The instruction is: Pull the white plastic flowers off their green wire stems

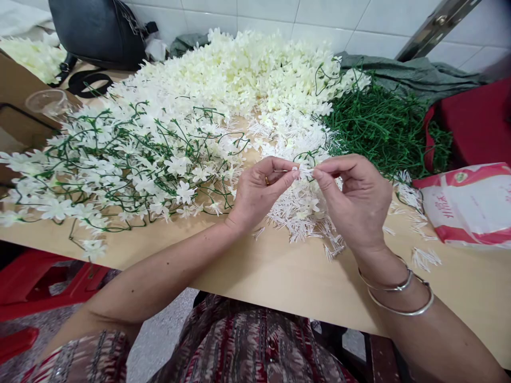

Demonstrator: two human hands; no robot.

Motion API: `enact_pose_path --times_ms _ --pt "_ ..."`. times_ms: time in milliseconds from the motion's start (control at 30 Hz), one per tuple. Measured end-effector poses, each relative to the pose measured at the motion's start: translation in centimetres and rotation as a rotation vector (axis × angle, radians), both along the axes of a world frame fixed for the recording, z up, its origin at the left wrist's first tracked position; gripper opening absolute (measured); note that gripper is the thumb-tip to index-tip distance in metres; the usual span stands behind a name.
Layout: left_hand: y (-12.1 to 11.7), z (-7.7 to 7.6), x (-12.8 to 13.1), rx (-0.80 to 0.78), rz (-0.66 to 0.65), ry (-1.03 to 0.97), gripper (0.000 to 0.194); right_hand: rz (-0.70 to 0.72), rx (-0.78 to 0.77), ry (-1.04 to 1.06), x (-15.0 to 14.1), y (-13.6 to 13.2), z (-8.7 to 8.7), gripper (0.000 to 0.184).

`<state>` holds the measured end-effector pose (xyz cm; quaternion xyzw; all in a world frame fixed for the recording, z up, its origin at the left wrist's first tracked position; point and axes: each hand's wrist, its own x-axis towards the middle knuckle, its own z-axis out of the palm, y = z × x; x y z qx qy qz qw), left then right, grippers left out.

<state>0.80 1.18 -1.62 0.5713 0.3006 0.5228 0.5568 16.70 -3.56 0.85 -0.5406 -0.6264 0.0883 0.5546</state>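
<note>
- Sprig heap (293,221), white, landmark: loose on tabletop (239,271), seemingly unused.
- Small white piece (305,171): above heap; apparently in progress.
- Left hand (257,194), right hand (355,197): each grip pinching that piece.
- Stemmed flowers (184,191), left of heap: apparently done.
- Stemless blossoms (255,69), behind heap; green stems (383,127), behind-right: apparently left.

Craft workspace, artificial blossoms (247,69), green stems (383,127), worktable (295,276)
</note>
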Motion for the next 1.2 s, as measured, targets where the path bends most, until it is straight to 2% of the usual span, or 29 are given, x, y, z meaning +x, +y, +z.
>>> enact_pose_path --times_ms 133,267,333,500,633,767,867,1000,1100,1200 --pt "0.1 0.1 -0.1 0.021 0.026 0.001 0.012 -0.061 -0.034 0.079 0.6 0.3 0.1 0.007" --pt "0.3 0.0 -0.2 0.051 0.085 0.023 0.015 -0.124 0.034 0.152 1.4 0.7 0.4 0.012" --pt "0.4 -0.1 -0.2 0.046 0.099 0.039 0.018 -0.123 0.05 0.119 1.8 0.8 0.5 0.01" --pt "0.2 0.0 -0.1 0.013 0.046 0.015 0.02 -0.017 0.042 -0.055 1.3 0.3 0.9 0.013" --pt "-0.2 0.0 -0.1 0.043 -0.015 0.023 0.014 0.075 -0.018 -0.031 0.1 0.1 0.6 0.017" --pt "-0.2 -0.1 -0.3 0.177 -0.055 0.046 0.009 0.172 -0.098 0.058 0.3 0.4 -0.1 0.019" --pt "-0.1 0.0 -0.4 0.33 0.005 0.115 0.007 0.212 -0.094 0.057 1.0 0.6 0.0 0.014" --pt "-0.1 0.1 -0.4 0.409 0.068 0.175 0.008 0.318 -0.115 0.026 1.8 0.5 0.8 0.018" --pt "-0.3 0.0 -0.3 0.405 0.072 0.192 0.006 0.288 -0.112 0.036 1.9 0.4 0.9 0.013" --pt "-0.6 0.0 -0.2 0.297 0.044 0.156 0.006 0.236 -0.097 0.047 1.6 0.5 0.4 0.011"
